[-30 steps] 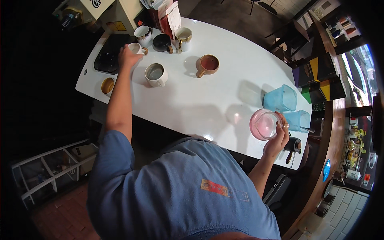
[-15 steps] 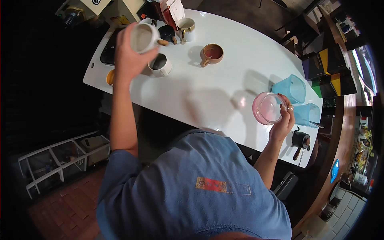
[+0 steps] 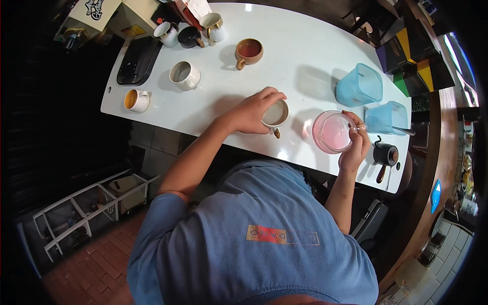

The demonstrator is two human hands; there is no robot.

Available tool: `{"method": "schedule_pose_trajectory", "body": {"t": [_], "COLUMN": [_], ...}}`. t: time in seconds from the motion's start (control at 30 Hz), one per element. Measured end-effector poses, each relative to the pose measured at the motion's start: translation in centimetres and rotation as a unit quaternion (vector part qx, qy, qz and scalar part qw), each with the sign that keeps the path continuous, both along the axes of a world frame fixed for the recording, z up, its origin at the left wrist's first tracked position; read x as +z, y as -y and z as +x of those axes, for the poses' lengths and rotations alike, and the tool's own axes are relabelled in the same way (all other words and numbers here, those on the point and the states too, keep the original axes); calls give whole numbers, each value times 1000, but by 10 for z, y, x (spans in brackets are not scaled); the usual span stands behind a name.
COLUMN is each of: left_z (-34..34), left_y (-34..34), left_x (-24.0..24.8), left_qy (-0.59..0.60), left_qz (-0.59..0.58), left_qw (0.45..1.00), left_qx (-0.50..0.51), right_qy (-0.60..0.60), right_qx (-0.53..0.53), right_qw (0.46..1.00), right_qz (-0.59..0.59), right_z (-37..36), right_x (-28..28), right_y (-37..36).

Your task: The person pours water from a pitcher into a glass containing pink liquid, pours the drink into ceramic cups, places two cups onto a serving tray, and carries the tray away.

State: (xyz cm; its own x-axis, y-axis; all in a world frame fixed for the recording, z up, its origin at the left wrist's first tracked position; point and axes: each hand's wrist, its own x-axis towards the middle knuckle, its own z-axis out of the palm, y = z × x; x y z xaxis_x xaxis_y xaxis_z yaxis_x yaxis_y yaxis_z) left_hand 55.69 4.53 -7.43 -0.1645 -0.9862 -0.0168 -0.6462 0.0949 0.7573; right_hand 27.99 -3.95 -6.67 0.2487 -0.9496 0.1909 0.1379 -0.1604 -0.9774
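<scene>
Near the front edge of the white table, my left hand is closed around the side of a white cup with a gold-brown handle. No drink shows inside the cup; whether its base rests on the table I cannot tell. My right hand grips the handle of a clear glass pitcher holding pink liquid. The pitcher is to the right of the cup, a short gap apart, and tilts slightly. Farther off stands a brown cup with reddish liquid.
A white mug, a yellow-lined cup, a black cup and a black tray-like pad occupy the left side. Two light-blue containers and a small black pot stand at the right. Boxes lie beyond.
My left hand has carried the white cup from the far left of the table to the front middle, close to the pitcher. My right hand still holds the pitcher, with its angle slightly changed.
</scene>
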Motion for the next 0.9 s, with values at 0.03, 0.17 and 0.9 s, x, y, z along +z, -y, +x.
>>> {"method": "schedule_pose_trajectory", "body": {"t": [0.03, 0.17, 0.9], "left_z": [-6, -17, -29], "left_y": [3, 14, 56], "left_x": [-6, -24, -37], "left_qy": [-8, -19, 11], "left_qz": [6, -11, 20], "left_qw": [1000, 1000, 1000], "left_qx": [-3, -19, -9], "right_qy": [-4, -17, 0], "right_qx": [-12, -5, -27], "right_qw": [1000, 1000, 998], "right_qz": [4, -9, -52], "right_z": [-2, -15, -64], "right_x": [1, 2, -1], "right_y": [-2, -8, -3]}}
